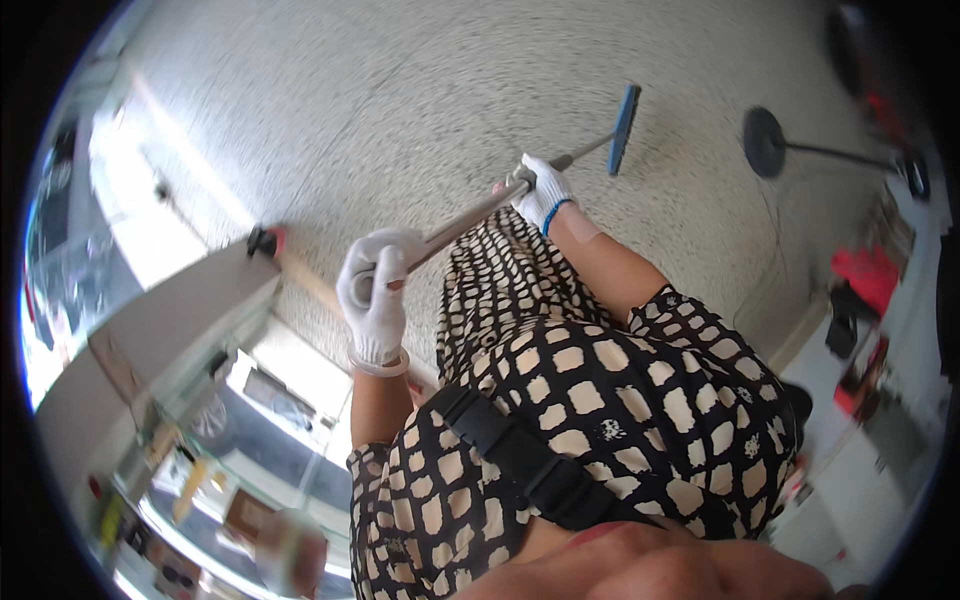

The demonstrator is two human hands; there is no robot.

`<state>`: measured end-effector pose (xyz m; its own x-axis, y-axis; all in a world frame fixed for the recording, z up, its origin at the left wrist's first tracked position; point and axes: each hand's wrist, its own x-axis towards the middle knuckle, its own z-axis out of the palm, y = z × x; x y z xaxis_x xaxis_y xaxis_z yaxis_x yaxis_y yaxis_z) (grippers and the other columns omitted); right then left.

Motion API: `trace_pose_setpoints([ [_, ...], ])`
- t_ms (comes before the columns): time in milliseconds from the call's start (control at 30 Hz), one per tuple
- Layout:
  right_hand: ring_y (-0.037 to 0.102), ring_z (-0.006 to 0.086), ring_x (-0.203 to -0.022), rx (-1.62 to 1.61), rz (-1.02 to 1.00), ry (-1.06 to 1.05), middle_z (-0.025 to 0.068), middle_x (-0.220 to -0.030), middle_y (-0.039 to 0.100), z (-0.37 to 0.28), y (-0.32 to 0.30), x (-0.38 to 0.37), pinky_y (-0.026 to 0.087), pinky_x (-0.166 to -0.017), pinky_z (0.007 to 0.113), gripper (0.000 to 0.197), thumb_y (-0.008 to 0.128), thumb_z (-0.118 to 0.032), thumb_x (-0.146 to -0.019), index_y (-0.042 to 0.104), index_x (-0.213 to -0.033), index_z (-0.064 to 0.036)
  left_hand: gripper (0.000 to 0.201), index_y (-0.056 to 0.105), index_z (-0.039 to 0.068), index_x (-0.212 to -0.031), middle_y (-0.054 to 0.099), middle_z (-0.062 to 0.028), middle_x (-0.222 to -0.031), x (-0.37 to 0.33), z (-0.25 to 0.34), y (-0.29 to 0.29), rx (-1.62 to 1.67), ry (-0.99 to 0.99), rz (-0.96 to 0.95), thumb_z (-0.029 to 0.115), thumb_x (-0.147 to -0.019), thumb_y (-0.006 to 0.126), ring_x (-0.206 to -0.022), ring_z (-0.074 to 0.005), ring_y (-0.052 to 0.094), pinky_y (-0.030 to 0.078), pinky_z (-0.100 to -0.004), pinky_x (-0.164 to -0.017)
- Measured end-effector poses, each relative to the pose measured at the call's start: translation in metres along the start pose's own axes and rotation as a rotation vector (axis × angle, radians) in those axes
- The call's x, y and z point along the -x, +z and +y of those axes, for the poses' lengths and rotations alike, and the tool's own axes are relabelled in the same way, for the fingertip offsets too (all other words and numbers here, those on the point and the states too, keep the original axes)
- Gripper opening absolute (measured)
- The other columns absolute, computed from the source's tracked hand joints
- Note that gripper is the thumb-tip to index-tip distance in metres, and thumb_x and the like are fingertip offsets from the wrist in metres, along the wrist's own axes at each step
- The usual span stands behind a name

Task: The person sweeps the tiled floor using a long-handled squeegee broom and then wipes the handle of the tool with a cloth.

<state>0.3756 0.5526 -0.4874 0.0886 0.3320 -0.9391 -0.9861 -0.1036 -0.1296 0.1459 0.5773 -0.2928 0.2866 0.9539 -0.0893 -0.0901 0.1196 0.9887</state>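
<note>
- Long-handled broom [465, 222]: slants out over the speckled floor [400, 130], blue head [623, 130] at far end; floor contact unclear.
- Left hand [380, 275], white-gloved: grip closed around pole's near end.
- Right hand [540, 190], gloved: grip wrapped lower down.
- Likely light, stiff, sturdy; smooth pole may slip. Best held two-handed, well spaced.

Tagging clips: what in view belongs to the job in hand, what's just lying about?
In use:
long pole, held by left hand and right hand
blue head at its far end

Lying about:
stand with round black base
red item at right
</note>
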Motion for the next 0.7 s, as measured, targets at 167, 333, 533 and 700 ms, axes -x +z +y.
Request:
trace_pose_setpoints([
  [167,0.04,0.0159,-0.052,-0.325,0.213,-0.277,0.0039,-0.062,0.039,-0.086,-0.152,0.008,0.051,-0.059,0.032,0.028,0.049,-0.019,-0.099,0.038,-0.076,-0.0068,0.014,0.064,0.004,-0.1,0.065,-0.0028,-0.088,0.004,-0.037,0.095,-0.101,-0.452,-0.492,0.014,-0.09,0.065,-0.068,-0.0039,0.051,0.043,-0.0193,-0.06],
  [333,0.037,0.0134,-0.05,-0.609,0.209,-0.431,0.0005,-0.064,0.038,-0.123,-0.33,0.008,0.048,-0.063,0.028,0.027,0.044,-0.009,-0.097,0.033,-0.072,-0.0101,0.025,0.066,0.003,-0.106,0.065,-0.0091,-0.093,0.007,-0.075,0.21,-0.491,-0.325,-1.134,0.017,-0.087,0.067,-0.079,-0.0126,0.059,0.05,-0.0251,-0.074],
  [533,0.035,0.014,-0.054,-0.815,0.644,-0.37,0.005,-0.068,0.043,-0.189,-0.4,0.033,0.039,-0.05,0.025,0.022,0.046,-0.002,-0.092,0.034,-0.074,-0.0067,0.031,0.063,0.015,-0.116,0.066,-0.0075,-0.09,0.014,-0.107,0.38,-0.756,-0.333,-1.523,0.033,-0.093,0.053,-0.078,-0.0199,0.064,0.05,-0.0338,-0.075],
  [700,0.031,0.013,-0.05,-0.908,0.67,-0.148,0.0079,-0.076,0.054,-0.301,-0.439,0.035,0.028,-0.046,0.028,0.02,0.049,0.003,-0.087,0.036,-0.076,-0.0069,0.028,0.064,0.01,-0.11,0.063,-0.0048,-0.082,0.023,-0.157,0.503,-0.601,-0.333,-1.303,0.03,-0.095,0.05,-0.077,-0.0158,0.062,0.05,-0.0298,-0.07],
])
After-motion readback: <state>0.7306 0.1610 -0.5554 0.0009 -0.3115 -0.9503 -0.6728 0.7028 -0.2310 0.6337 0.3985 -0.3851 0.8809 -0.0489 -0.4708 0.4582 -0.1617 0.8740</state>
